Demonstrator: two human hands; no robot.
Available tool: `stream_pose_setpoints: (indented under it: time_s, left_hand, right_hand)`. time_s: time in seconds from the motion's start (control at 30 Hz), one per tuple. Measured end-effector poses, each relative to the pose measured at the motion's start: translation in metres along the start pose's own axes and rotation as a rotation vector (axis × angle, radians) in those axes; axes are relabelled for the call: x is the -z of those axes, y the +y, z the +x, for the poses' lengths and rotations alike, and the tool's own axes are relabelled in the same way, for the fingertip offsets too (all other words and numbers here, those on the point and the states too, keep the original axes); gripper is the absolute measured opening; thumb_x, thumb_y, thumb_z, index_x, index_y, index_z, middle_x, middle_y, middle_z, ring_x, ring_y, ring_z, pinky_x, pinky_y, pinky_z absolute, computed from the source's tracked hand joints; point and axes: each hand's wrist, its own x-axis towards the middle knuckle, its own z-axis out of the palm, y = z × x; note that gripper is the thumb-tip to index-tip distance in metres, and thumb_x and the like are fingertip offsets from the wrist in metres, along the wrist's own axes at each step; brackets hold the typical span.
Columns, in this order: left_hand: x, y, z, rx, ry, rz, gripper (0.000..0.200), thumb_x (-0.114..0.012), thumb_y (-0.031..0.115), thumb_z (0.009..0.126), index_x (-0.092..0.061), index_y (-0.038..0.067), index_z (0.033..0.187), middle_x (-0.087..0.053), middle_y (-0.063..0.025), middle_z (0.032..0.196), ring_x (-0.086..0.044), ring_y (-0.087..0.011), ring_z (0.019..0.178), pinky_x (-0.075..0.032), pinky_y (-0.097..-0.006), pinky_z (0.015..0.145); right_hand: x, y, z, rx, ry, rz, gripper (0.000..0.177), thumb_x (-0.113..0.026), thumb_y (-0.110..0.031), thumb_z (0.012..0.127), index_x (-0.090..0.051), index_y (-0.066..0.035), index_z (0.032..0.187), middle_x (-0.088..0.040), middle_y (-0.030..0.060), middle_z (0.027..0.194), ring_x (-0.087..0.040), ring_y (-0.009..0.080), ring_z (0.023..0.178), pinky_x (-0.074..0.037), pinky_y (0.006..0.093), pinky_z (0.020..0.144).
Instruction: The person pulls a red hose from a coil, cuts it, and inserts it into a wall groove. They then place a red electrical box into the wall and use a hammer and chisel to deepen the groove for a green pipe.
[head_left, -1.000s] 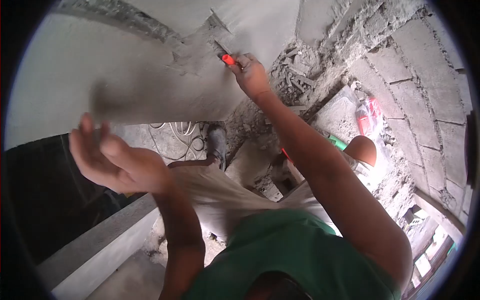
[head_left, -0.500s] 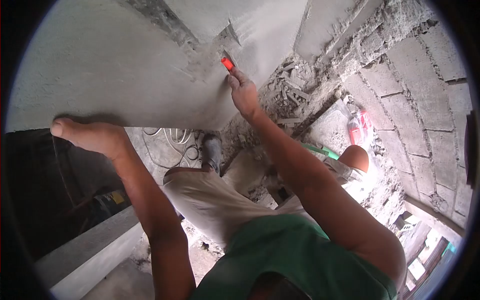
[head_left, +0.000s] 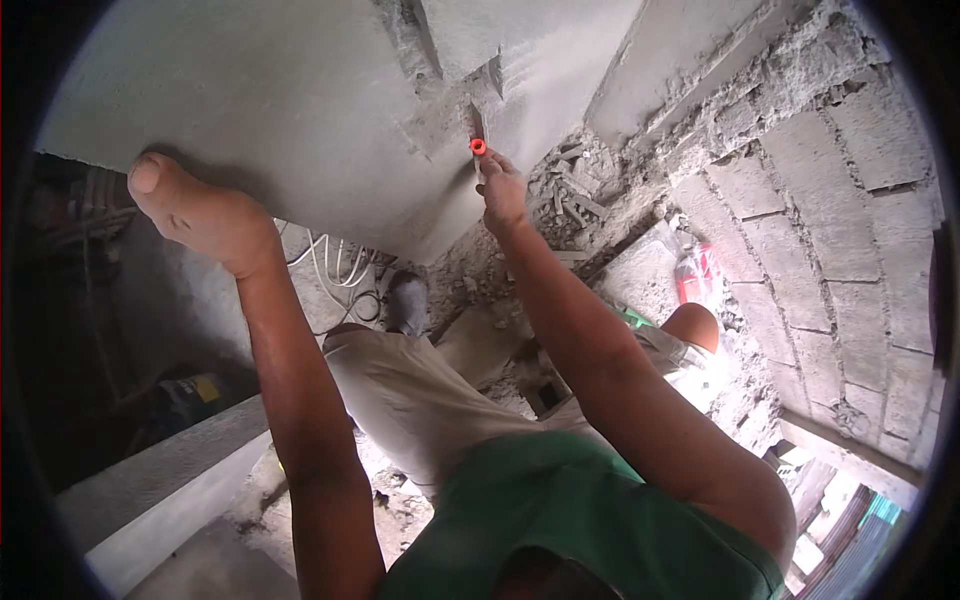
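Observation:
My right hand (head_left: 505, 195) is closed on a red-handled tool (head_left: 478, 147) held against the grey plastered wall (head_left: 330, 110). The handle's hollow round end faces me. A narrow dark strip beyond it looks like a thin blade, edge-on, though I cannot be sure. Around it the plaster is rough and patchy, with recessed grooves just above. My left hand (head_left: 210, 220) rests at the lower left edge of this wall, thumb stretched out to the left. Its other fingers are hidden, so their grip does not show.
Broken rubble (head_left: 575, 195) lies along the wall's foot. Pale looped cable (head_left: 340, 265) is near my boot (head_left: 407, 303). A concrete-block wall (head_left: 800, 250) rises at right, with a red-and-clear plastic bag (head_left: 697, 270) beside it. A dark opening (head_left: 90, 300) is at left.
The red handle has turned so that its hollow end faces the camera. The left hand appears higher against the wall edge. The whole view has shifted slightly.

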Motion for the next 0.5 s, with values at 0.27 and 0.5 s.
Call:
stream_pose_setpoints:
  time_s: [0.27,0.5]
  left_hand:
    - [0.002,-0.005,0.000,-0.031,-0.013,0.036,0.076,-0.032,0.066,0.096,-0.051,-0.004,0.118,-0.052,-0.0157,0.111,-0.044,-0.0266,0.103,-0.035,-0.0399,0.097]
    - [0.000,-0.003,0.000,-0.039,0.019,0.081,0.065,-0.029,0.057,0.101,-0.050,-0.003,0.114,-0.053,-0.0155,0.109,-0.045,-0.0253,0.100,-0.036,-0.0388,0.095]
  right_hand:
    - [-0.009,-0.017,0.000,0.077,-0.056,-0.303,0.043,-0.068,-0.041,0.092,-0.066,-0.001,0.110,-0.065,0.0039,0.091,-0.058,0.0137,0.081,-0.046,0.0292,0.064]
    - [0.006,-0.048,0.011,-0.165,-0.161,-0.454,0.065,-0.065,-0.061,0.087,-0.067,0.001,0.106,-0.065,0.0071,0.090,-0.060,0.0150,0.081,-0.048,0.0298,0.060]
